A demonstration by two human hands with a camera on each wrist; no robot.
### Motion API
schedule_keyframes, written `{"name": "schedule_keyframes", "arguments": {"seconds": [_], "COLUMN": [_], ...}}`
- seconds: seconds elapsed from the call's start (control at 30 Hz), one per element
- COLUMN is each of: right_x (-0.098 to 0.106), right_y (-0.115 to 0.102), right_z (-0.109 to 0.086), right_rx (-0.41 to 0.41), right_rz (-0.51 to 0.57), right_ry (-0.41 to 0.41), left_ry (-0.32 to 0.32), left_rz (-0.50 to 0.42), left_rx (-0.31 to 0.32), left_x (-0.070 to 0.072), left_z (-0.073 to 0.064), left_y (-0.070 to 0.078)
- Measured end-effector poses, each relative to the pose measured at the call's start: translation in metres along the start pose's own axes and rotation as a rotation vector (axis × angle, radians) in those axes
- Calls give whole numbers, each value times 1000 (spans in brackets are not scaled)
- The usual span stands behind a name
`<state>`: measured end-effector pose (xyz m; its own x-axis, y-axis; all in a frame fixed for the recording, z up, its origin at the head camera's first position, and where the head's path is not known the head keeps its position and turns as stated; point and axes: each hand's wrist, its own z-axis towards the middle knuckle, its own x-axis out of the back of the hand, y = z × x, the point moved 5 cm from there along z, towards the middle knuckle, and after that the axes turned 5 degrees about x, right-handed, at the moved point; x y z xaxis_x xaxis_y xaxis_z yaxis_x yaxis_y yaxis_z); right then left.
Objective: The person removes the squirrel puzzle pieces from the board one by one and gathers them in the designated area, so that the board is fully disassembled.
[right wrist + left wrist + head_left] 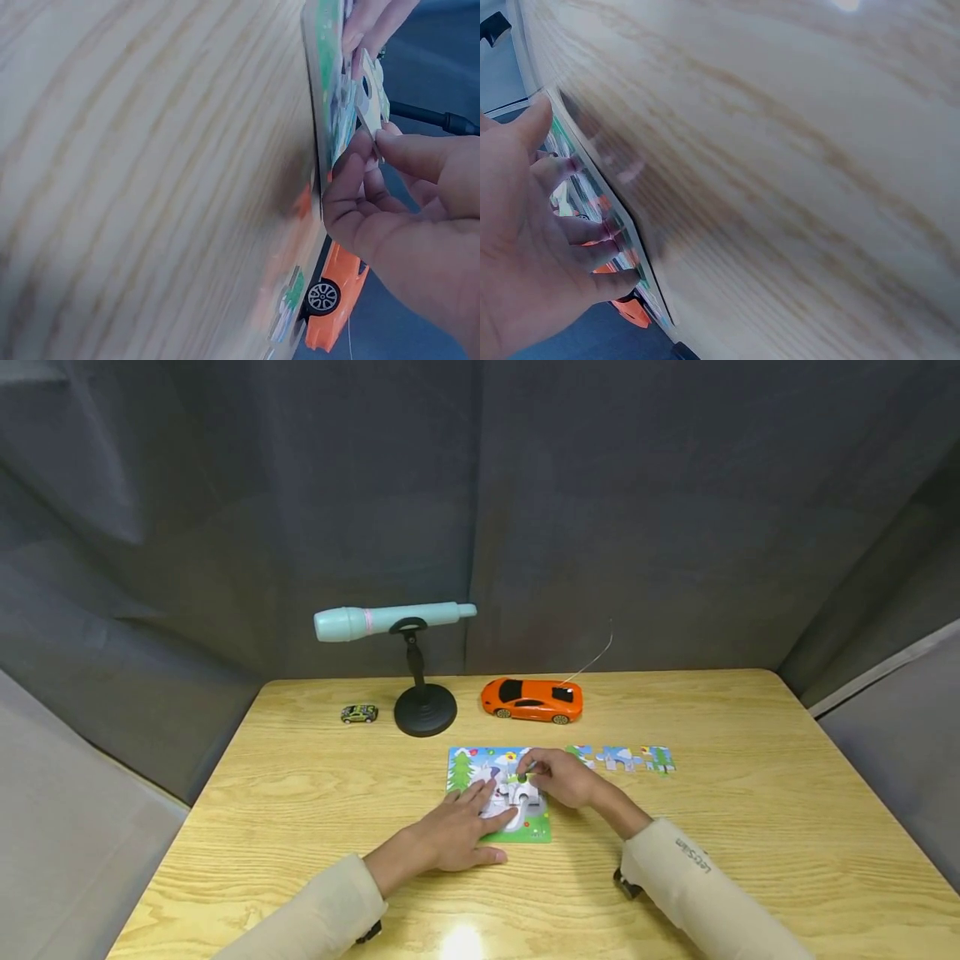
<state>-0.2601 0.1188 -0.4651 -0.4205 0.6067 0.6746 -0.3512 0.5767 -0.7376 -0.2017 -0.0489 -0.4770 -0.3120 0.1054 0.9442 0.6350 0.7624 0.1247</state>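
A person in cream sleeves works at a pale wood-grain surface (300,793). The left hand (457,831) lies flat with its fingers straight, pressing down on the lower left part of a colourful puzzle board (468,768) that sits in the middle of the surface. From the left wrist view the same fingers (585,229) spread over the board's edge (604,217). The right hand (558,777) pinches a small puzzle piece (522,771) between thumb and fingertips, held just over the board's centre, where a pale castle picture shows. The right wrist view shows the piece (371,94) gripped by the thumb and forefinger, tilted against the board (330,90) and touching its face.

Just right of the board a row of loose puzzle pieces (630,758) lies on the surface, printed with blue sky and green trees. Behind the board stands an orange toy car (531,700) with a thin wire aerial; the right wrist view catches its wheel and side (337,292). To its left is a black round-based stand (424,706) carrying a pale teal toy microphone (390,620) laid level, and further left a small green toy car (359,713).

The right sleeve (697,885) carries small dark lettering near the cuff that seems to read "Let's Slim", though it is tiny and not certain
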Motion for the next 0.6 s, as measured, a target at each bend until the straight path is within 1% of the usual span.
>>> {"name": "schedule_keyframes", "arguments": {"seconds": [0.13,0.27,0.47,0.6], "right_x": [4,13,34,49], "right_y": [3,8,22,35], "right_z": [-1,-7,-22,-34], "right_rx": [-14,-36,-32,-65], "right_rz": [6,11,78,87], "right_ry": [18,34,41,51], "left_ry": [0,-4,8,9], "left_rz": [7,-3,2,3], "left_rx": [3,0,-5,-7], "left_x": [-1,-1,-1,-1], "left_z": [1,1,1,1], "left_y": [1,0,-1,-1]}}
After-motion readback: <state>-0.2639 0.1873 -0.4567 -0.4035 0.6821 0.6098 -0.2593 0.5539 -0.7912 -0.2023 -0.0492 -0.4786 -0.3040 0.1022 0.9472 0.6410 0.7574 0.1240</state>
